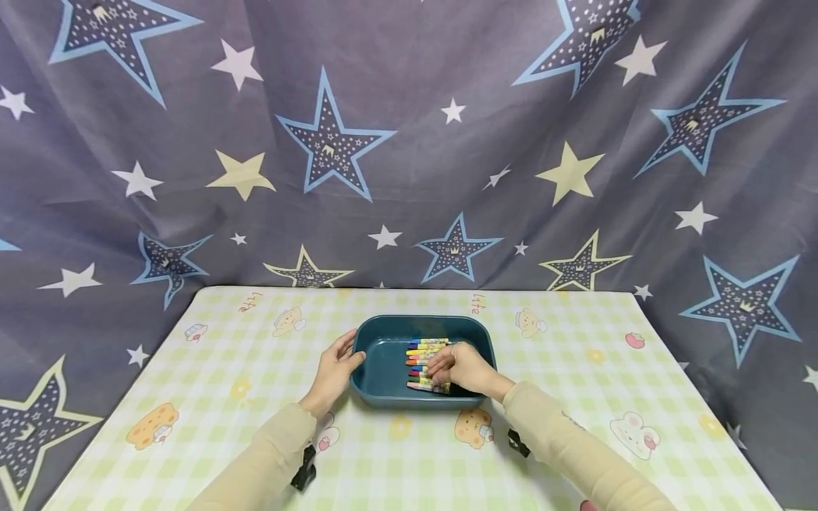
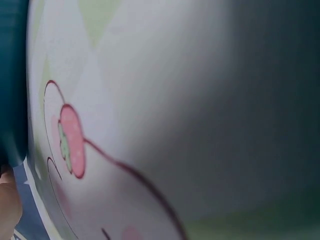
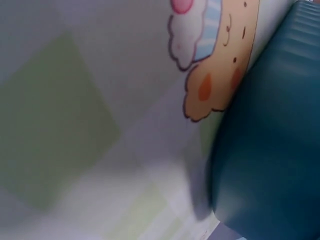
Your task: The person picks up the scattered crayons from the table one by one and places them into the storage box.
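A dark teal rectangular bin (image 1: pixel 383 369) sits on the table. My left hand (image 1: pixel 335 369) holds its left wall, thumb over the rim and fingers outside. Only a bit of that hand (image 2: pixel 9 207) shows in the left wrist view, beside the bin's side (image 2: pixel 12 90). Several crayons (image 1: pixel 418 351) in mixed colours lie in a row across the right half of the bin. Over them is my right hand (image 1: pixel 463 365), reaching in past the right front rim with bent fingers at the crayons. I cannot tell if it pinches one. The bin's outer wall (image 3: pixel 270 145) fills the right wrist view's right side.
A green-and-white checked tablecloth (image 1: pixel 243 440) with cartoon prints covers the table. Behind and at both sides hangs a dark curtain (image 1: pixel 409 156) with stars. Dark wrist devices are partly visible under both sleeves.
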`<state>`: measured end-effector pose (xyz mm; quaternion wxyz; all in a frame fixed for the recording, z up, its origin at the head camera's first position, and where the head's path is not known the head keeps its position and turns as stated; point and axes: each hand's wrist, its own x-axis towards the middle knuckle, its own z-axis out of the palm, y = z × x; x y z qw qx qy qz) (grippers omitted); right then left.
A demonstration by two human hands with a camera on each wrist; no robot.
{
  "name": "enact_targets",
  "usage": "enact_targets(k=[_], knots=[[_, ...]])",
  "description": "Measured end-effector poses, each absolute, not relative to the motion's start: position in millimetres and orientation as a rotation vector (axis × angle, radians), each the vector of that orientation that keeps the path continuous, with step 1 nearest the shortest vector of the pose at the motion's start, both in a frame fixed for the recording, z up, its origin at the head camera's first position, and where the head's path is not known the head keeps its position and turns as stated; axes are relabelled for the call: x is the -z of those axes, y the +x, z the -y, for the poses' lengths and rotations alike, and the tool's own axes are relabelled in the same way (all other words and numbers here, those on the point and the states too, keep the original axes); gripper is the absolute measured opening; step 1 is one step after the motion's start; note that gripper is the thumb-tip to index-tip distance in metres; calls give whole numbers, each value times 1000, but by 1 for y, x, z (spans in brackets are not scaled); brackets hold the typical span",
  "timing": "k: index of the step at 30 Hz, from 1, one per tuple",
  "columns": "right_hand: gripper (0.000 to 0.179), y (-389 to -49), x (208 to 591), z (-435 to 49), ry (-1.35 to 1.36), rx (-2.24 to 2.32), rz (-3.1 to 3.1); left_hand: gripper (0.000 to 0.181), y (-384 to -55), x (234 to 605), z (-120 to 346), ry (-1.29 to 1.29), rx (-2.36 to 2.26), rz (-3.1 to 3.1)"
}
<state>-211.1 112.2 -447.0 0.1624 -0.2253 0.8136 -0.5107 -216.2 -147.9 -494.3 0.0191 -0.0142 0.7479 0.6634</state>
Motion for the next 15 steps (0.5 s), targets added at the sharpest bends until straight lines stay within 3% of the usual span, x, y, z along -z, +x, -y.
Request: enact_targets(k=[15], knots=[[22,-214,474,-118,-655,1542,-2497,54,-212,501,150,-60,-2037,-2360]])
